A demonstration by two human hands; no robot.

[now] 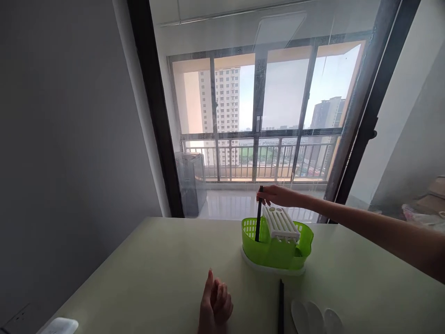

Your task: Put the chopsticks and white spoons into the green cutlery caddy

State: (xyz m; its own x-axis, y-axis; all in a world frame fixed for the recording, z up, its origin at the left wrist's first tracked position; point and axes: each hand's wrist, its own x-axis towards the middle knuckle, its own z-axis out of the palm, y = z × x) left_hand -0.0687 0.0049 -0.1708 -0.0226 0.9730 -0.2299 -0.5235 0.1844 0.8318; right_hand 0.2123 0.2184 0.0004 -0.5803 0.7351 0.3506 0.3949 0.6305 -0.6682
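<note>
A bright green utensil caddy (278, 253) with a slotted white rack (280, 223) on it stands on the table. My right hand (274, 195) reaches over from the right and pinches the top of black chopsticks (258, 218). They are nearly upright, with their lower ends inside the caddy's left compartment. Nearer to me, my left hand (216, 299) rests at the table, fingers curled in, thumb pointing up, and nothing visible in it. More black chopsticks (281, 306) lie in front of the caddy. Three white spoons (301, 317) are beside them, cut off by the frame's lower edge.
The pale table (167, 264) ends at a glass door with a dark frame (149, 106). A white object (60, 325) sits at the lower left corner. Some blurred items (426, 206) are at the far right, and a grey wall (69, 139) rises on the left.
</note>
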